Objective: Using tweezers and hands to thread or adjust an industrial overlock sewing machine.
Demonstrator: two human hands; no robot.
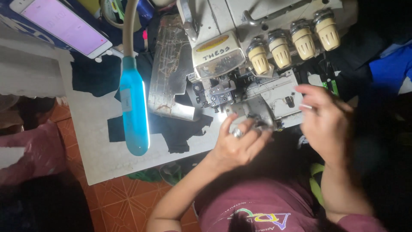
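The black cloth (pixel 274 159) lies at the front edge of the sewing machine (pixel 240 64), falling from the machine bed down toward the person's lap. The left hand (pixel 238 144), with a ring on one finger, has its fingers curled and presses the cloth close to the presser foot (pixel 257 120); it seems to pinch the cloth, but the fingertips are partly hidden. The right hand (pixel 324 124) is raised over the right side of the bed and is blurred. Its fingers are loosely bent, and I cannot tell if it holds something.

To my judgement the work is at the stage of placing the cloth at the foot. No finished seam can be seen, because the cloth is too dark, so how much is done already is not clear. More black pieces (pixel 180 129) lie on the desk (pixel 98 154) left of the machine, and they may wait for their turn.

Around the machine: four cream tension knobs (pixel 292 43) stand in a row on its top. A blue lamp (pixel 134 111) on a bending neck hangs over the desk and shines beside the black pieces. A phone (pixel 64 25) with a pink screen lies at the far left corner. Blue cloth (pixel 390 73) is at the right side. The lamp is near the left forearm, and it could hinder when the cloth is moved to the left. The floor under the desk has orange tiles (pixel 124 202).
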